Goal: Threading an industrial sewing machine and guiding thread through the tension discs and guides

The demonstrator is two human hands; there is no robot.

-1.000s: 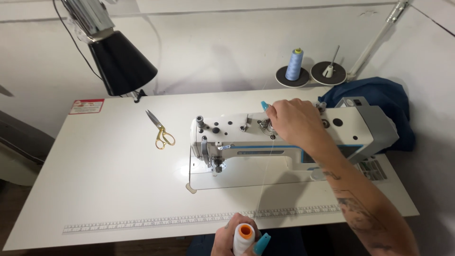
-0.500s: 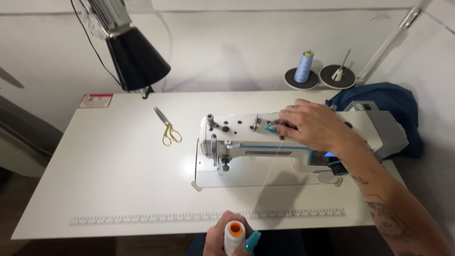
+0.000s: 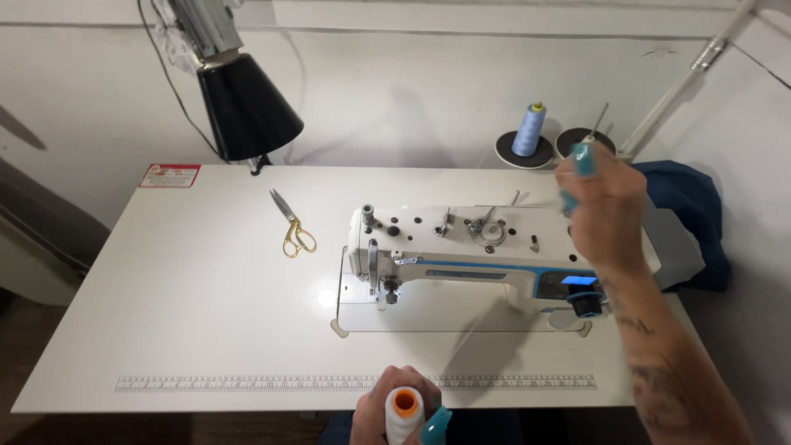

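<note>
Thread cone: white cone with an orange core (image 3: 404, 416), nearest us at the bottom edge, upright so its top points up.
Left hand: left hand (image 3: 387, 405) closed round that cone, just below the surface (image 3: 189, 330) edge.
Machine: white and blue sewing machine (image 3: 486, 255) sits mid-surface, needle end to the left.
Scissors: gold-handled scissors (image 3: 290, 227) lie apart, left of the machine.
Right hand: right hand (image 3: 606, 206) raised over the machine's far end, fingers curled; what it pinches, I cannot tell.
Far back: blue spool (image 3: 528, 132) on its stand, beside an empty pin.
</note>
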